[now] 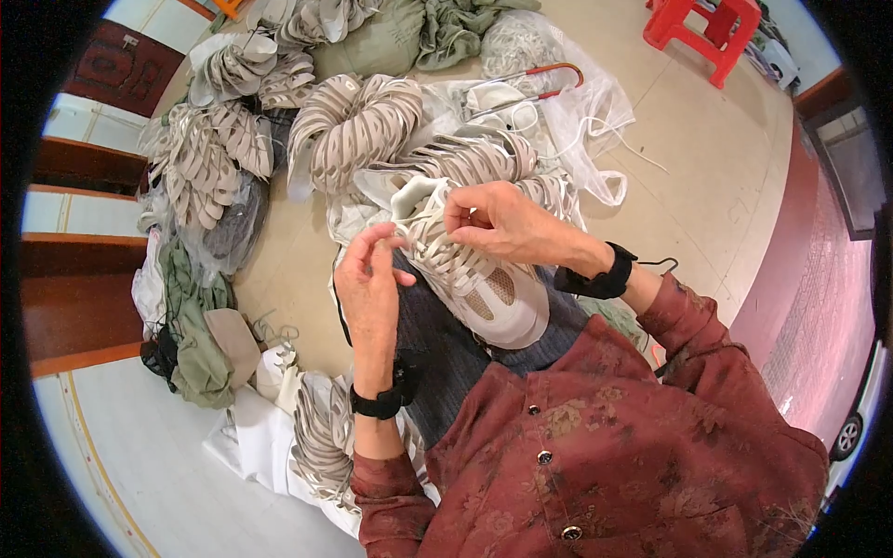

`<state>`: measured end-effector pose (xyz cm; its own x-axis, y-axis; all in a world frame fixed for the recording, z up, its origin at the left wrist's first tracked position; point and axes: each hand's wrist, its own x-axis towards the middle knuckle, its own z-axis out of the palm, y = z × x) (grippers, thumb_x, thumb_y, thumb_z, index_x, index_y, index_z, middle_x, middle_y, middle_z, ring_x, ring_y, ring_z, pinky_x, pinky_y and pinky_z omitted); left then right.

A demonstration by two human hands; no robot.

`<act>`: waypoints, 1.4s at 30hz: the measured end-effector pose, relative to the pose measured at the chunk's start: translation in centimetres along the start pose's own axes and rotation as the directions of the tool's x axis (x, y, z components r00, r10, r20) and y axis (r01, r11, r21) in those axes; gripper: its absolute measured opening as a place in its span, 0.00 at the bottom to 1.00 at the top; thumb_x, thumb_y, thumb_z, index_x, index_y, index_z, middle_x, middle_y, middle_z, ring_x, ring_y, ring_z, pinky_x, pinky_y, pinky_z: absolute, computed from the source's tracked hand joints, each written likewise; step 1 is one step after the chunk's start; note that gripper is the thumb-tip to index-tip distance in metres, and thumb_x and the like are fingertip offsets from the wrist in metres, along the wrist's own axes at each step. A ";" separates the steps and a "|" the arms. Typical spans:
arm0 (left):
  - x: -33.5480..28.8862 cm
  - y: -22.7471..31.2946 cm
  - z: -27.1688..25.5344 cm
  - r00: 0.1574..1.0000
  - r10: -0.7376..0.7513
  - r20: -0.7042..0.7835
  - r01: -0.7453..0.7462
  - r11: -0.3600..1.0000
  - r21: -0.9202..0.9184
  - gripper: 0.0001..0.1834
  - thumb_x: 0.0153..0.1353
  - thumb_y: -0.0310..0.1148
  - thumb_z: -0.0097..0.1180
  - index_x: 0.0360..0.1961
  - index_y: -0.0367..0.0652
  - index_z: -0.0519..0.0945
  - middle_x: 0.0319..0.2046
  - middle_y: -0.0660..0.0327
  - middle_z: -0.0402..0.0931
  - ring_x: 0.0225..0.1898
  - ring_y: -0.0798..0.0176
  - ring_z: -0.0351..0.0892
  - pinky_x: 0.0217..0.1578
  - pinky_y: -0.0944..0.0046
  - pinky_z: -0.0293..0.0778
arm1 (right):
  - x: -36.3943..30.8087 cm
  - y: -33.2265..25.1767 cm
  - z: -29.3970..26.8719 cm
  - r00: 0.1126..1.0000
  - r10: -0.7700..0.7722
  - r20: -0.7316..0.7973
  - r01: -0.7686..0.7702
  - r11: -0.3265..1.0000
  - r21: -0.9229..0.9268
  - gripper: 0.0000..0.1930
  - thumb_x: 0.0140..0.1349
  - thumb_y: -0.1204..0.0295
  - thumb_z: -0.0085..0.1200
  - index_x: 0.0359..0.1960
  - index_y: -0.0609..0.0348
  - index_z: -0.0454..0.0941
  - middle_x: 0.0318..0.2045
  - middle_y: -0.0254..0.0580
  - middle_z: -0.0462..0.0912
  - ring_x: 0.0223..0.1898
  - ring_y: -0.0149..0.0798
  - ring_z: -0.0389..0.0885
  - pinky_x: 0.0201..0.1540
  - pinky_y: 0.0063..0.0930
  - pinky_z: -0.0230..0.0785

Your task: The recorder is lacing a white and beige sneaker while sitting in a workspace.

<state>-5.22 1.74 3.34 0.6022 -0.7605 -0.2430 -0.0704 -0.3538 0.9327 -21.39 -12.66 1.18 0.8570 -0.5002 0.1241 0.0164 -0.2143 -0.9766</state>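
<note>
clear bag (581, 98) holds white strands (516, 48); left hand (368, 284), right hand (514, 223) at shoe (519, 314); either grip's pinch unclear

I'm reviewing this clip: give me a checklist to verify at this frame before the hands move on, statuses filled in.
1. Shoe upper resting on the lap, toe end toward the wearer: ok.
2. Left hand and right hand at the lacing area: ok, one on either side.
3. Laces gripped by the fingertips: cannot tell, details too small.
4. Laces drawn snug throughout: cannot tell, hands partly cover them.
5. Left sleeve and right sleeve clear of the shoe upper: ok, both end behind the wrist bands.
</note>
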 end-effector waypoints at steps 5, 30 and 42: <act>0.8 -1.3 -0.5 0.990 0.139 0.021 -0.140 0.988 0.066 0.18 0.71 0.29 0.43 0.59 0.39 0.75 0.48 0.60 0.78 0.27 0.73 0.80 0.28 0.75 0.68 | 0.5 -1.3 0.6 0.996 -0.042 0.073 0.041 0.999 0.015 0.04 0.55 0.77 0.56 0.29 0.66 0.75 0.24 0.37 0.78 0.29 0.29 0.74 0.34 0.28 0.68; 1.7 -0.5 1.1 0.842 0.412 0.349 -0.530 0.753 0.390 0.38 0.50 0.14 0.44 0.67 0.45 0.67 0.50 0.51 0.74 0.30 0.70 0.79 0.29 0.71 0.78 | -3.5 2.5 -0.4 0.959 0.280 0.045 -0.276 0.882 0.381 0.03 0.63 0.78 0.54 0.36 0.63 0.79 0.24 0.28 0.77 0.24 0.20 0.72 0.25 0.18 0.66; 2.0 0.0 0.8 0.957 0.151 0.249 -0.185 0.975 0.121 0.29 0.59 0.17 0.47 0.64 0.41 0.70 0.41 0.60 0.75 0.27 0.72 0.79 0.28 0.73 0.78 | -4.4 2.5 0.4 0.950 0.311 -0.025 -0.275 0.874 0.400 0.04 0.64 0.77 0.55 0.38 0.62 0.79 0.28 0.26 0.79 0.28 0.18 0.72 0.29 0.14 0.64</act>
<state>-4.65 -0.16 2.62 0.3670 -0.9167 -0.1581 -0.2763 -0.2697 0.9225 -24.90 -10.61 -1.87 0.8067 -0.5625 -0.1812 -0.0157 0.2862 -0.9580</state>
